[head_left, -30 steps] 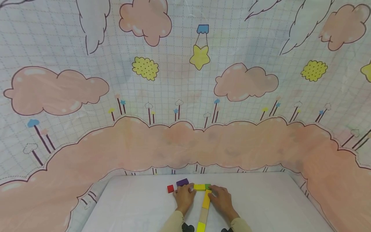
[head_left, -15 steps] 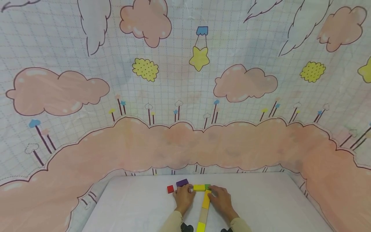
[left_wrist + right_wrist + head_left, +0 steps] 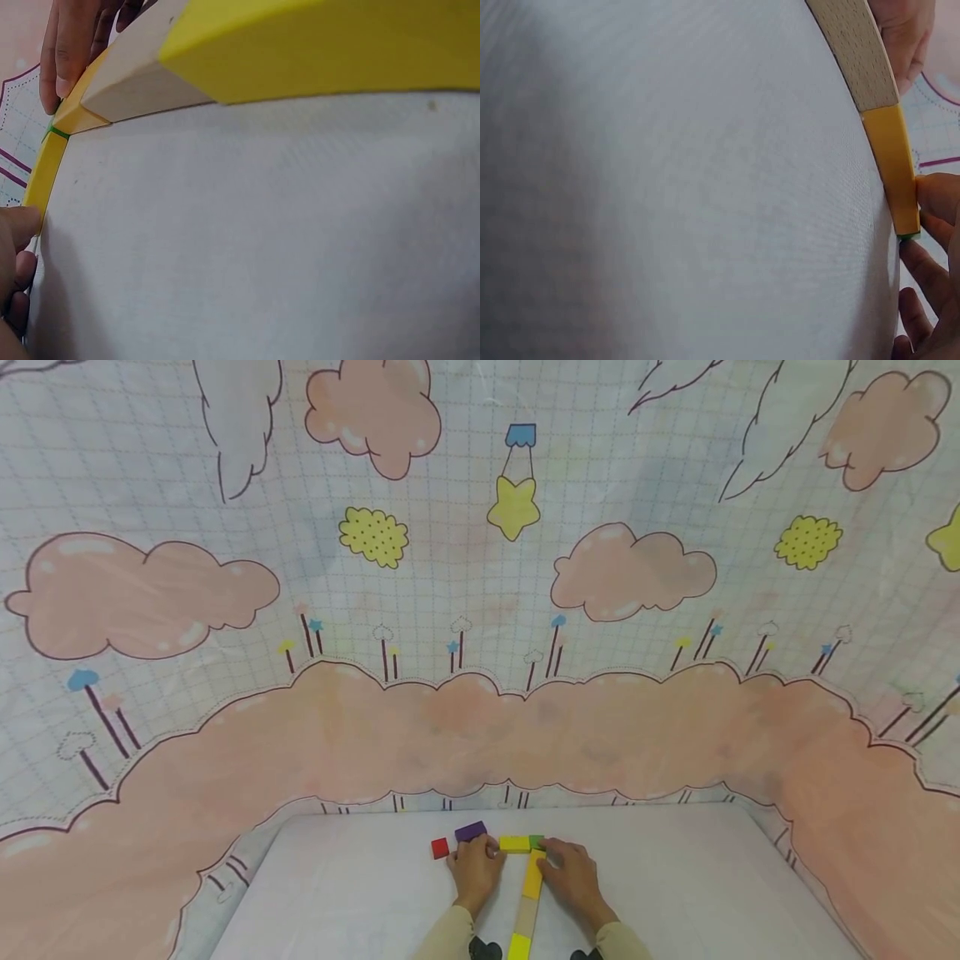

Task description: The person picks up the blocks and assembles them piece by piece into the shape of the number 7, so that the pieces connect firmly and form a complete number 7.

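A yellow block (image 3: pixel 514 844) and a small green block (image 3: pixel 536 842) form the far row on the white table. From the green block, an orange-yellow block (image 3: pixel 533 875), a bare wood block (image 3: pixel 526 917) and a bright yellow block (image 3: pixel 520 947) run end to end toward me. My left hand (image 3: pixel 476 870) touches the left end of the far yellow block, its other fingers bent beneath in the left wrist view. My right hand (image 3: pixel 572 872) lies along the corner: one finger reaches the green block, while the thumb (image 3: pixel 934 196) touches the orange-yellow block's side.
Just beyond my left hand lies a purple block (image 3: pixel 471 832), partly covered by it. A red cube (image 3: pixel 440 848) sits left of that hand. A cloth with printed clouds (image 3: pixel 637 572) rises behind the white table (image 3: pixel 697 885).
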`<state>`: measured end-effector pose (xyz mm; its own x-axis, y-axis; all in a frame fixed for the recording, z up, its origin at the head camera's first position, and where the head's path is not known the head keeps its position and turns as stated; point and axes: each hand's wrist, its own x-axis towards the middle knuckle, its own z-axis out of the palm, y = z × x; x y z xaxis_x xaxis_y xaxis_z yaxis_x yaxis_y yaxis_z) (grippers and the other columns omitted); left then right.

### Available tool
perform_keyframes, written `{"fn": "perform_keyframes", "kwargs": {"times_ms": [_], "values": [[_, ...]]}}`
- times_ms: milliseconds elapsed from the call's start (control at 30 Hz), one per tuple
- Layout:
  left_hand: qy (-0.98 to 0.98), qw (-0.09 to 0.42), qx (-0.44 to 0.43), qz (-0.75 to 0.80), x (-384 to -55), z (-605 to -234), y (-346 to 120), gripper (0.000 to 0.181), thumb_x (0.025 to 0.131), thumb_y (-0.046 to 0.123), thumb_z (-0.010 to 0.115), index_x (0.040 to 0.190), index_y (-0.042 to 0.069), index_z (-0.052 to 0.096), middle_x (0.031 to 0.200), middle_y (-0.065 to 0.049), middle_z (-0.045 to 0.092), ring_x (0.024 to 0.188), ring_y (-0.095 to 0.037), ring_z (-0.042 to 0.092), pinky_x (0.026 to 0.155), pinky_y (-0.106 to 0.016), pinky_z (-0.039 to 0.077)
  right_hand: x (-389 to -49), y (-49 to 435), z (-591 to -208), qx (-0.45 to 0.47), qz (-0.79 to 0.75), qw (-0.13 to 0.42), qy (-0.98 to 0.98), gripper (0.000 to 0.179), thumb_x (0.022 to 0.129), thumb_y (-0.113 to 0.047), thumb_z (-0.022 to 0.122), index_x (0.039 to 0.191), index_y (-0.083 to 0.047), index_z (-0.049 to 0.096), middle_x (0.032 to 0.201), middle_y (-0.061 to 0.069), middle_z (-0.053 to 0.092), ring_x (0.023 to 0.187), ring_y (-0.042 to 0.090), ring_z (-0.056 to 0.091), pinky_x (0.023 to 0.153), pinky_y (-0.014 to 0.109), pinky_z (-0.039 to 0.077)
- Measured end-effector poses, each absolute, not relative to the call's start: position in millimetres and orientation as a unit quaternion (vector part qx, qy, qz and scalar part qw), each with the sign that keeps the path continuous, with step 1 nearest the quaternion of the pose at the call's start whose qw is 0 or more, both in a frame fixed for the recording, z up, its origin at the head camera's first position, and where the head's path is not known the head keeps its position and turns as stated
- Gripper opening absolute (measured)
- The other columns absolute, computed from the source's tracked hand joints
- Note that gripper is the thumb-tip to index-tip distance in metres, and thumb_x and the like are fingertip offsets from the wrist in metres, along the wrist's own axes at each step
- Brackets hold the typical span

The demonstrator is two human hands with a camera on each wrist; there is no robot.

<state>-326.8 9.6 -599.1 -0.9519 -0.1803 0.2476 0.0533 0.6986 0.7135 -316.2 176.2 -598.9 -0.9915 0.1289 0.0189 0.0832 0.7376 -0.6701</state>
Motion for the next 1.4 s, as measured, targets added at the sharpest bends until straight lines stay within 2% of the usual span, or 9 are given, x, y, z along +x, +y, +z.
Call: {"fn": "perform_keyframes", "kwargs": {"times_ms": [467, 633, 767, 900, 1000, 1233, 1400], "values": [[-0.903, 0.152, 0.024, -0.400, -324, -599, 6, 0.016, 0.081, 0.018, 0.079, 0.084, 0.013, 0.064, 0.071, 0.004, 0.052, 0.079, -0.018, 0.044, 0.089, -0.052, 0.028, -314, 175, -598, -0.058, 0.361, 0.039, -0.930, 0.034, 0.090, -0.030, 0.070, 0.123, -0.026, 0.068, 0.132, 0.002, 0.064, 0.129, 0.030, 0.048, 0.108, 0.061, 0.033], [-0.893, 0.147, 0.004, -0.425, -321, -598, -1, 0.014, 0.081, 0.014, 0.077, 0.088, 0.013, 0.065, 0.073, 0.003, 0.059, 0.078, -0.017, 0.049, 0.088, -0.052, 0.029, -313, 175, -598, -0.062, 0.364, 0.034, -0.929, 0.034, 0.090, -0.030, 0.070, 0.123, -0.026, 0.068, 0.132, 0.002, 0.064, 0.129, 0.030, 0.048, 0.108, 0.062, 0.033], [-0.886, 0.149, -0.013, -0.438, -320, -594, -9, 0.012, 0.083, 0.012, 0.075, 0.090, 0.011, 0.066, 0.076, 0.002, 0.064, 0.074, -0.014, 0.055, 0.083, -0.044, 0.038, -312, 175, -597, -0.060, 0.364, 0.037, -0.929, 0.034, 0.090, -0.029, 0.070, 0.123, -0.026, 0.068, 0.132, 0.002, 0.064, 0.129, 0.030, 0.048, 0.108, 0.062, 0.034], [-0.876, 0.122, -0.018, -0.466, -319, -586, -18, 0.010, 0.087, 0.013, 0.071, 0.096, 0.010, 0.067, 0.083, 0.001, 0.064, 0.076, -0.011, 0.054, 0.074, -0.027, 0.049, -312, 175, -597, -0.060, 0.362, 0.039, -0.929, 0.034, 0.089, -0.030, 0.070, 0.123, -0.026, 0.068, 0.133, 0.003, 0.064, 0.129, 0.030, 0.048, 0.108, 0.061, 0.034], [-0.868, 0.104, -0.025, -0.484, -318, -580, -24, 0.013, 0.090, 0.014, 0.069, 0.101, 0.009, 0.067, 0.087, 0.000, 0.063, 0.080, -0.012, 0.053, 0.071, -0.023, 0.050, -312, 175, -597, -0.059, 0.362, 0.043, -0.929, 0.034, 0.089, -0.029, 0.070, 0.123, -0.026, 0.068, 0.133, 0.003, 0.063, 0.129, 0.030, 0.048, 0.107, 0.061, 0.035], [-0.861, 0.108, -0.043, -0.495, -315, -570, -39, 0.015, 0.091, 0.017, 0.067, 0.104, 0.009, 0.068, 0.094, 0.000, 0.066, 0.087, -0.012, 0.058, 0.075, -0.023, 0.052, -312, 174, -597, -0.057, 0.361, 0.045, -0.930, 0.033, 0.090, -0.029, 0.069, 0.123, -0.025, 0.068, 0.133, 0.003, 0.064, 0.129, 0.030, 0.048, 0.108, 0.061, 0.032], [-0.856, 0.145, -0.060, -0.493, -316, -569, -51, 0.014, 0.090, 0.013, 0.068, 0.102, 0.006, 0.068, 0.091, -0.001, 0.068, 0.084, -0.013, 0.061, 0.076, -0.026, 0.051, -311, 173, -597, -0.056, 0.361, 0.048, -0.930, 0.033, 0.090, -0.028, 0.070, 0.123, -0.024, 0.068, 0.132, 0.004, 0.064, 0.128, 0.030, 0.048, 0.108, 0.061, 0.032]]}}
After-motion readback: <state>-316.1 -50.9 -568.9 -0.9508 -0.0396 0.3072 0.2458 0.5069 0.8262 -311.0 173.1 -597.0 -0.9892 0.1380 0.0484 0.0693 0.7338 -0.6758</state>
